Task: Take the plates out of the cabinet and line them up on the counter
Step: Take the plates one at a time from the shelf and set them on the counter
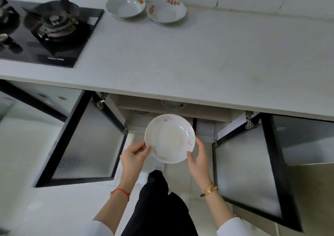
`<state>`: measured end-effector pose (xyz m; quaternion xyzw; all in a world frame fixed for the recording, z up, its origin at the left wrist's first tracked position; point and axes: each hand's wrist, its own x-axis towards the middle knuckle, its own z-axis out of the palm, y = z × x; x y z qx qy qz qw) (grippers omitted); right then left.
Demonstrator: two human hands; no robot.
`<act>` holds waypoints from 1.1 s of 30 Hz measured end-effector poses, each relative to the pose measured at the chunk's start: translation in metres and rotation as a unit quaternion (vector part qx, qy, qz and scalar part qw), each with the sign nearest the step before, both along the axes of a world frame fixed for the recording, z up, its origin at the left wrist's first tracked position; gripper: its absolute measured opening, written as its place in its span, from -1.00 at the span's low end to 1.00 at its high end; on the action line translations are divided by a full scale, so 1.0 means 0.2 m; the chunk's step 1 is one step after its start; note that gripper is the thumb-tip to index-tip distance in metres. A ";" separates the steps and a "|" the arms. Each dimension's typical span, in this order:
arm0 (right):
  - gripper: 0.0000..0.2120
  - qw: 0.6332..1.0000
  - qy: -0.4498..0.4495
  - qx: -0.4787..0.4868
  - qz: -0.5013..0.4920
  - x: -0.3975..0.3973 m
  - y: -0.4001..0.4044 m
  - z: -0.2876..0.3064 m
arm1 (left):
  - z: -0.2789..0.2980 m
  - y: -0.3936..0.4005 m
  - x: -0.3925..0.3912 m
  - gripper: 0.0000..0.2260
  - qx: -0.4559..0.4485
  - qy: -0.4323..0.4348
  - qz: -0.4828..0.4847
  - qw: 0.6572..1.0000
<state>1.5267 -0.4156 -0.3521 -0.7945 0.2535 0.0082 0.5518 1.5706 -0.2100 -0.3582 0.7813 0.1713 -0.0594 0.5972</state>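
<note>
Two plates sit on the counter, and you hold a third below its edge.

Your pale counter (180, 58) runs under a tiled wall, with a black gas hob (48, 31) cut off at left. Left hand (134, 156) and right hand (197, 156) grip opposite rims of the white floral plate (169, 138) before the open cabinet (173, 107), between two doors; inside, shelf dishes are hard to make out. Plates (126, 5) (166, 10) sit side by side near the wall.

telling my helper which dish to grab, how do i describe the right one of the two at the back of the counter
On the white counter, right of the gas stove, two dishes sit by the tiled wall. Yours is the right-hand dish, farther from the stove, with a scalloped rim and red-and-yellow flowers; the left dish is rounder.
</note>
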 end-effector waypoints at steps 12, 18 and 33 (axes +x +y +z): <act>-0.48 0.992 -0.123 0.004 -0.027 -0.04 -0.15 0.68 | 0.67 -0.14 0.01 -0.80 -0.027 -0.105 -0.041 0.993; -0.49 0.988 -0.144 -0.009 -0.045 0.12 -0.24 0.81 | 0.82 -0.24 0.21 -0.80 -0.040 -0.109 -0.053 0.992; -0.50 0.988 -0.127 -0.072 -0.043 1.06 -0.57 0.89 | 0.88 -0.58 1.19 -0.72 0.016 -0.140 -0.117 0.983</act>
